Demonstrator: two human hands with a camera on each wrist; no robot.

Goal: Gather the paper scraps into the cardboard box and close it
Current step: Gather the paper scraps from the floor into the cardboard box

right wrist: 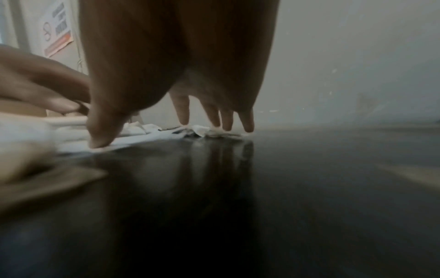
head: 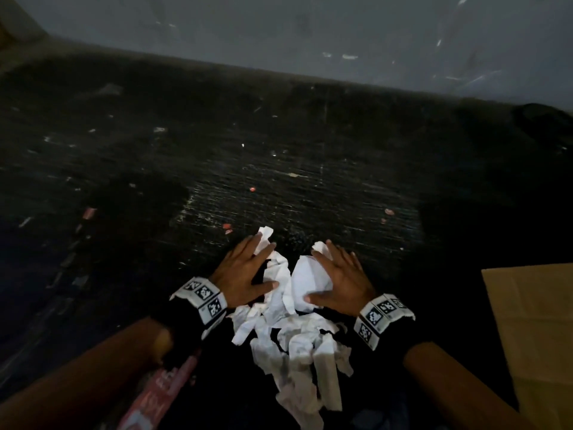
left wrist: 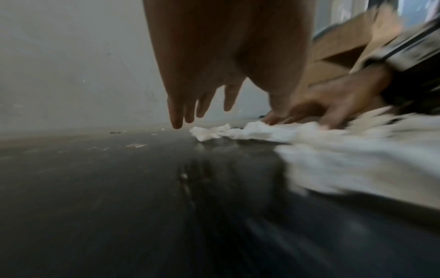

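Observation:
A heap of white crumpled paper scraps [head: 294, 330] lies on the dark floor in front of me. My left hand [head: 248, 271] lies flat on the heap's far left side, fingers straight and spread. My right hand [head: 338, 274] lies flat on the far right side, fingertips [right wrist: 247, 127] touching paper on the floor. Both hands bracket the scraps [left wrist: 333, 156] between them. A brown cardboard flap [head: 533, 330] shows at the right edge of the head view; the box body [left wrist: 338, 48] appears behind the right hand in the left wrist view.
Small red and white bits [head: 228, 226] are scattered over the dark floor [head: 279, 169]. A grey wall [head: 310, 32] rises behind. A red printed object [head: 161, 395] lies near my left forearm. A dark object [head: 542, 122] sits at far right by the wall.

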